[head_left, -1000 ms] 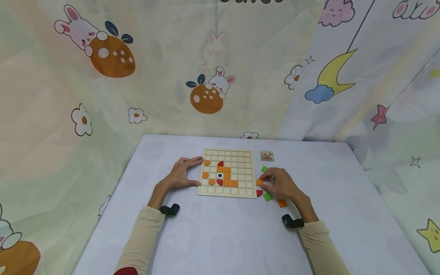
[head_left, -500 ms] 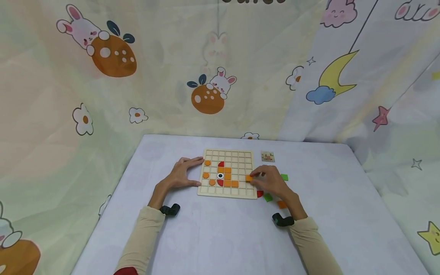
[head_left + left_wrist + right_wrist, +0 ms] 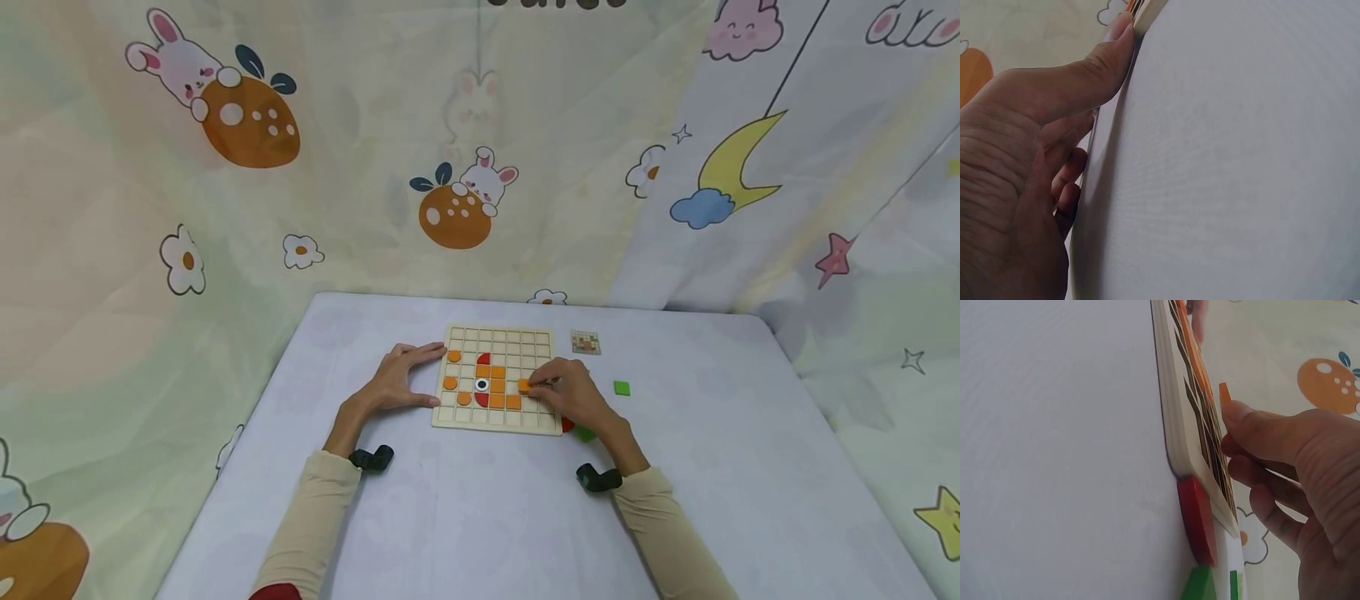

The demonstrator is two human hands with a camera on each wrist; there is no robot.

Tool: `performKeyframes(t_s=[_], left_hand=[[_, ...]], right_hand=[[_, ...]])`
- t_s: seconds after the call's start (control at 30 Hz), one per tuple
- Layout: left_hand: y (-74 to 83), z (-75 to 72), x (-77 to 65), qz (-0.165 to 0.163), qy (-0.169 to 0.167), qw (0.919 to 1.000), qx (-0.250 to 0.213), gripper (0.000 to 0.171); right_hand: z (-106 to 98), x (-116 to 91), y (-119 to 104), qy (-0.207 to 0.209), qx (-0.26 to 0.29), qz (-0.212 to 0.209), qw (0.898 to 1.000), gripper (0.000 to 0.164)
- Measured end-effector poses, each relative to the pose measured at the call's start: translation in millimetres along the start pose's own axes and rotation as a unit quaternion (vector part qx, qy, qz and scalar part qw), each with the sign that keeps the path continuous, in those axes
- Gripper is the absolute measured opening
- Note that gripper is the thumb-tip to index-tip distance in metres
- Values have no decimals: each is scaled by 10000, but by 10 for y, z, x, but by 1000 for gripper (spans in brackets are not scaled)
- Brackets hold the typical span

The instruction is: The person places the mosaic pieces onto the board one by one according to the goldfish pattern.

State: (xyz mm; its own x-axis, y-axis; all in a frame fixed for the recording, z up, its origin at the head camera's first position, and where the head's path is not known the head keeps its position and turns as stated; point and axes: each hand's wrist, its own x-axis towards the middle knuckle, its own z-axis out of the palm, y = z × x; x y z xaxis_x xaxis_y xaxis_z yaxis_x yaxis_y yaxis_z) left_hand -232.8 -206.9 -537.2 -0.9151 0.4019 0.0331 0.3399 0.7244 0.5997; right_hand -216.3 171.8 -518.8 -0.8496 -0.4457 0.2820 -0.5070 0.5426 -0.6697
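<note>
A pale wooden grid board (image 3: 465, 418) lies on the table, bearing orange round pieces (image 3: 450, 383), orange squares (image 3: 497, 386), red quarter-round pieces (image 3: 483, 359) and one eye piece (image 3: 482, 385). My left hand (image 3: 396, 379) rests against its left edge, thumb and fingers spread apart; the thumb (image 3: 1100, 78) touches the board's corner in the left wrist view. Between thumb and fingertips my right hand (image 3: 576, 392) pinches an orange square tile (image 3: 523, 387), held over the board's right half. In the right wrist view the tile (image 3: 1225, 394) stands tilted above the grid.
A small pattern card (image 3: 586, 342) lies beyond the board's right corner. Right of the board are a green square (image 3: 622, 388), a red piece (image 3: 1197, 519) close to the board's corner and another green piece (image 3: 1200, 585). A printed cloth hangs behind the table.
My right hand has carried the orange square tile leftward, from beside the board to over its right half. A green square has ended up farther right on the table. The left hand keeps its place.
</note>
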Motion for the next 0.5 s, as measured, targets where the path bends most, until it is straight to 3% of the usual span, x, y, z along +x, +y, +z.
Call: performKeyframes(t_s=[0.5], left_hand=[[5, 6, -12, 12, 8, 10000, 5, 101]], right_hand=[[120, 71, -79, -377, -689, 98, 9969, 9]])
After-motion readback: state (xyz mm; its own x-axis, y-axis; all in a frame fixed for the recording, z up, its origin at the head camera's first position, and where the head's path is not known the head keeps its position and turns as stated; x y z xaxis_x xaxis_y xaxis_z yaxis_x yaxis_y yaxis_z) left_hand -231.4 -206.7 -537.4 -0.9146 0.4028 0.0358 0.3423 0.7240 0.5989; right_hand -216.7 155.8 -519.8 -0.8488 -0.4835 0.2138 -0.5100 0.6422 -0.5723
